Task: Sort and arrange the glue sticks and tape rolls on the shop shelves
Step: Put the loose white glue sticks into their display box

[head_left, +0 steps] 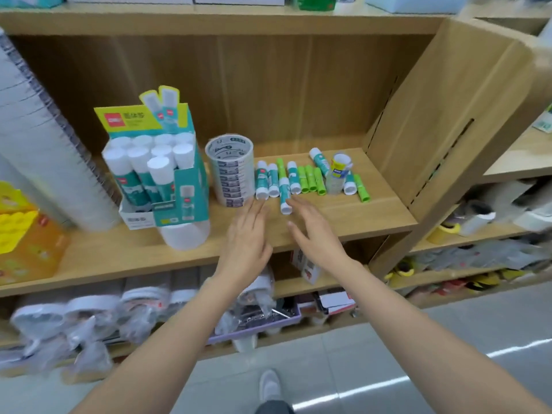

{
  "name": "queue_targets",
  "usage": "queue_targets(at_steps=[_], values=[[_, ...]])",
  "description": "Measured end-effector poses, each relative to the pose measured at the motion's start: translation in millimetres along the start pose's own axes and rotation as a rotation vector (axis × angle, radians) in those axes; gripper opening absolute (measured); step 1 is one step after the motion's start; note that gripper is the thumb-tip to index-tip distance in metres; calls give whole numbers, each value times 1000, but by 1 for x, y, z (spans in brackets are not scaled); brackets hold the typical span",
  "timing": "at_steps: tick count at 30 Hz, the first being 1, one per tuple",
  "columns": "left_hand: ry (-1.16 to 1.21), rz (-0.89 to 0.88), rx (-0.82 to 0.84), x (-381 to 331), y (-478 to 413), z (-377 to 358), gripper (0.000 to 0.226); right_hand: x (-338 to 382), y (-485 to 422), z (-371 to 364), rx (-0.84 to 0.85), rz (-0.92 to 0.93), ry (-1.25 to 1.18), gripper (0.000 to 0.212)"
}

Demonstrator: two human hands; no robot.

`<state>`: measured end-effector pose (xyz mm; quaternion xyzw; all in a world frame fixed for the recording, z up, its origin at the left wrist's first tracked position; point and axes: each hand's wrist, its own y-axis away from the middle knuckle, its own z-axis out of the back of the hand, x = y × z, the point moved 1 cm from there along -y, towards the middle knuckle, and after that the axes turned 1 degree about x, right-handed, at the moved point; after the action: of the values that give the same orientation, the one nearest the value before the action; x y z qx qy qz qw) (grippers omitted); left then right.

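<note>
Several teal-and-white glue sticks (262,180) and green glue sticks (312,180) lie side by side on the wooden shelf (373,210). One teal stick (284,196) lies closer to the front than the rest. A stack of clear tape rolls (231,171) stands left of them, and a smaller tape stack (339,173) stands at the right. A teal display box (179,192) holds upright large glue sticks. My left hand (246,240) reaches with straight fingers toward the tape stack's base. My right hand (313,231) is open, fingertips just short of the near teal stick. Both hold nothing.
A white roll (185,236) sits in front of the display box. Stacked white sheets (33,138) lean at the left beside a yellow package (21,231). A cardboard divider (448,115) bounds the shelf on the right. Bagged tape rolls (89,318) fill the shelf below.
</note>
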<state>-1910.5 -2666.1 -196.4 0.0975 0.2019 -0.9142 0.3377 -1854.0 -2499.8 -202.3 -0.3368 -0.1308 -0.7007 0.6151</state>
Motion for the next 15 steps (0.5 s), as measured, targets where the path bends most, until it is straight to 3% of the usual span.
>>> queue_targets(at_steps=[7,15], values=[[-103,16,95,12,-54,-26,72,-25,-45,-7,179,90,210,47],[-148,16,151,20,-79,-46,66,-51,-47,12,-4,137,180,14]])
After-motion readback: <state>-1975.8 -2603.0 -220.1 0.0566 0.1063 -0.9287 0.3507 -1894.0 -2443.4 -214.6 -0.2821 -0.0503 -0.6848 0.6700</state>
